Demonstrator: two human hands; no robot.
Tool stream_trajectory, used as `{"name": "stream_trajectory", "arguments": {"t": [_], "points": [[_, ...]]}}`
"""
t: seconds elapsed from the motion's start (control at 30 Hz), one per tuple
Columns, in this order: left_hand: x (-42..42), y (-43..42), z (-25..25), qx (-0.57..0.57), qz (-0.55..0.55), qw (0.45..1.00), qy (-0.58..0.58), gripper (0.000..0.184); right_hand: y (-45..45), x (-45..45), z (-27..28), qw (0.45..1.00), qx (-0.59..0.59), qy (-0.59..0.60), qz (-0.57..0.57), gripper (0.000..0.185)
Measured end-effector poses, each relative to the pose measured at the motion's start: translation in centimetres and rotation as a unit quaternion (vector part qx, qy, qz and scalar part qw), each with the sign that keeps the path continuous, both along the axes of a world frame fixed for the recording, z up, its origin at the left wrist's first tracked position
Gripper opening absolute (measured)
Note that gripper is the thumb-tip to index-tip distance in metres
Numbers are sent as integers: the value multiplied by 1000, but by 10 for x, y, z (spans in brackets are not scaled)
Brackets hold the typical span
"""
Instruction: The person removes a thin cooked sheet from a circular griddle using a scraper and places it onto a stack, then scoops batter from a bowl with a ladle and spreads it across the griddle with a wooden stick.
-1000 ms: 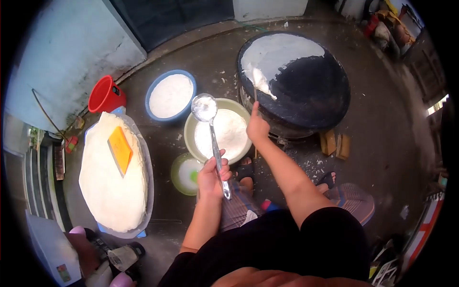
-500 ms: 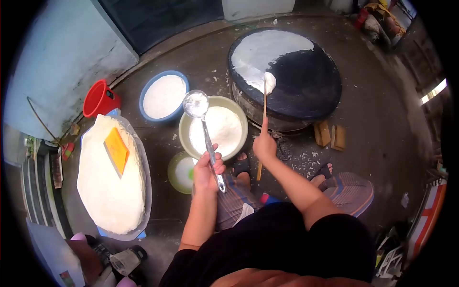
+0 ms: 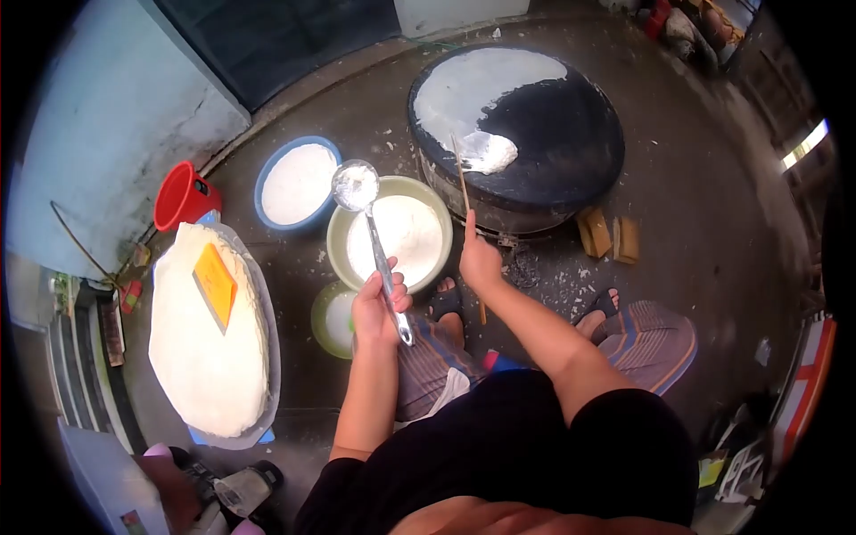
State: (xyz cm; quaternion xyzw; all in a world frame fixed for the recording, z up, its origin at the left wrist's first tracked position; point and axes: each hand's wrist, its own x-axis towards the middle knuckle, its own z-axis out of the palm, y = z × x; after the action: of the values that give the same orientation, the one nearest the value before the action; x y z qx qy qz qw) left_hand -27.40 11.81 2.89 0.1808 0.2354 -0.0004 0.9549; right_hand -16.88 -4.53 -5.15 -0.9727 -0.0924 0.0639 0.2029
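Observation:
My left hand (image 3: 378, 305) is closed around the handle of a metal ladle (image 3: 377, 239). White batter coats the ladle's bowl, which is raised over the rim of a pale green basin (image 3: 336, 251) of white batter. In my right hand (image 3: 480, 264) is a thin wooden stick (image 3: 464, 185), gripped near its middle. Its far end touches white batter at the near left side of a round black griddle (image 3: 562, 143). A wet mound of batter (image 3: 489, 153) lies beside the stick tip. A thin white layer (image 3: 473, 76) covers the griddle's far left part.
Left stands a stack of round white sheets (image 3: 209, 366) with a yellow-orange scraper (image 3: 215, 283) on top. Around it are a red bucket (image 3: 183, 196), a blue basin (image 3: 260, 201) of white stuff and a small green bowl (image 3: 321, 334). Wooden blocks (image 3: 626, 241) lie by the griddle.
The stick's tip has swung left relative to the batter mound, which now spreads wider to its right. My left hand still keeps the ladle over the basin. The whole view has shifted slightly.

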Motion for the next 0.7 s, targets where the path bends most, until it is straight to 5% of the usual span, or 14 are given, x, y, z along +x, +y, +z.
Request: {"name": "stream_trajectory", "arguments": {"t": [0.23,0.4,0.53,0.7], "points": [[3,-4,1,-11,-16,1000,-8,32,-59,-9,8,994,21,-18,-108,73],[3,-11,8,8,-20,1000,-2,32,-49,-8,-9,998,-42,-38,-11,72],[5,-13,5,4,-30,1000,-5,32,-104,-7,10,995,-28,-2,-91,74],[8,-13,1,15,-26,999,-17,32,-103,-14,0,996,-73,-41,-41,72]]}}
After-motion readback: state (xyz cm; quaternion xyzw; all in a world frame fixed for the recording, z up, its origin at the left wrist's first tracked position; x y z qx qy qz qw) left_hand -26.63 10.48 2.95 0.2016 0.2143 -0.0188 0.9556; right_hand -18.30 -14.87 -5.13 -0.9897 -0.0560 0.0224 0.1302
